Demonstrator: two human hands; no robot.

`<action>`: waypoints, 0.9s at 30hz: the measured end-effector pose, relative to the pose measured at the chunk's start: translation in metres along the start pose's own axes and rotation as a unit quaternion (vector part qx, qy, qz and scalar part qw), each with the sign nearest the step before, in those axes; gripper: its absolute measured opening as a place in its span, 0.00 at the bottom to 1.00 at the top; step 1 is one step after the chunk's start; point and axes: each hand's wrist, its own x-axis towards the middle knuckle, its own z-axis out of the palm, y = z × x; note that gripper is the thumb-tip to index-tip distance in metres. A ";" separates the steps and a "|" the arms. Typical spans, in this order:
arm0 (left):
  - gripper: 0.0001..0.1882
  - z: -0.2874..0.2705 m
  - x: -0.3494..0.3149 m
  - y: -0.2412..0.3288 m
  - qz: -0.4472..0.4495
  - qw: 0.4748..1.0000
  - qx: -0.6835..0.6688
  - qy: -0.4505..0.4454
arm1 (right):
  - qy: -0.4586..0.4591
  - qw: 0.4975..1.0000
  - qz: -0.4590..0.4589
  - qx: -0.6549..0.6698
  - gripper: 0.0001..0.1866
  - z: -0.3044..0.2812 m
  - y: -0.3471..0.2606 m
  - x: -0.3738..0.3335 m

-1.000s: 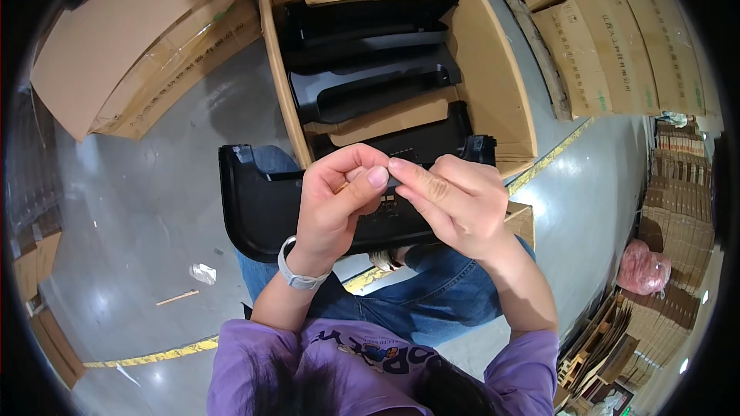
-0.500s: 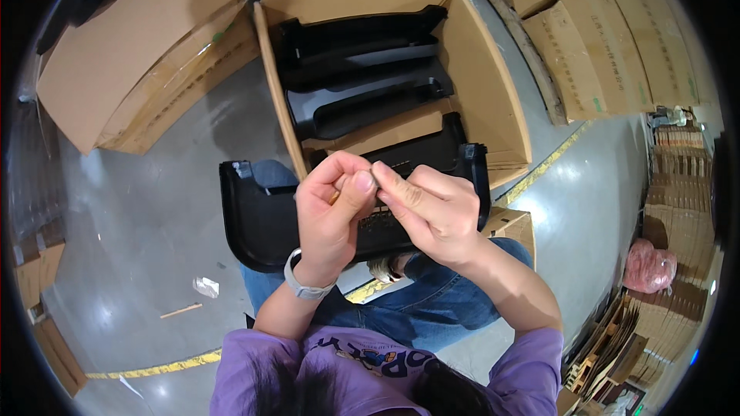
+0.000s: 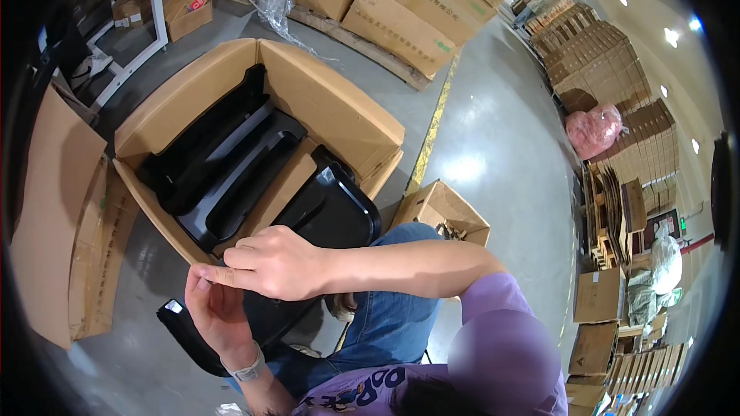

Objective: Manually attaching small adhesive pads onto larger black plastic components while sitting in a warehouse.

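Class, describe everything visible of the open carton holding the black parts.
The open carton is brown, apparently corrugated cardboard, four-walled and uncovered. It sits diagonally in view, its base hidden. Long black molded parts lie slantwise inside it. A black panel and the right hand partly hide its near side; whether either touches it is unclear.

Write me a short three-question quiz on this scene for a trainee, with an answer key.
1. Multiple choice: which wrist wears the pale band?
A) Right
B) Left
C) Neither

2. True or false: the right hand and the left hand are held close together.

3. Fill in the blank: the moulded parts inside the large open carton are ____ in colour.

Key:
1. B
2. True; their fingertips come together, though whether they pinch something small cannot be made out.
3. black
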 end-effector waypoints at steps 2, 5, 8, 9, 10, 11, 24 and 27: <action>0.10 -0.014 0.001 0.002 -0.008 1.000 -0.015 -0.007 | 0.033 0.999 -0.004 0.014 0.19 0.003 0.001 0.006; 0.11 -0.009 -0.001 0.001 -0.013 0.999 -0.024 0.019 | 0.067 0.997 0.003 0.041 0.20 0.005 0.001 0.008; 0.11 -0.007 -0.001 -0.002 -0.002 0.999 -0.010 0.039 | 0.078 0.995 0.017 0.061 0.18 0.005 0.000 0.007; 0.11 -0.007 -0.001 -0.003 0.005 1.000 -0.003 0.029 | 0.087 0.994 0.020 0.069 0.17 0.005 0.000 0.007; 0.11 -0.004 -0.002 -0.002 0.006 0.999 -0.001 0.032 | 0.087 0.993 0.020 0.072 0.17 0.006 0.000 0.007; 0.11 0.002 -0.003 0.000 0.010 0.998 0.006 0.060 | 0.088 0.993 0.020 0.074 0.17 0.008 0.001 0.007; 0.10 -0.013 0.011 -0.007 -0.030 0.999 -0.040 0.015 | -0.013 1.000 -0.025 -0.003 0.16 0.000 0.011 0.004; 0.09 -0.014 0.013 -0.006 -0.052 0.998 -0.037 0.009 | -0.030 0.999 -0.037 -0.024 0.17 0.002 0.013 0.004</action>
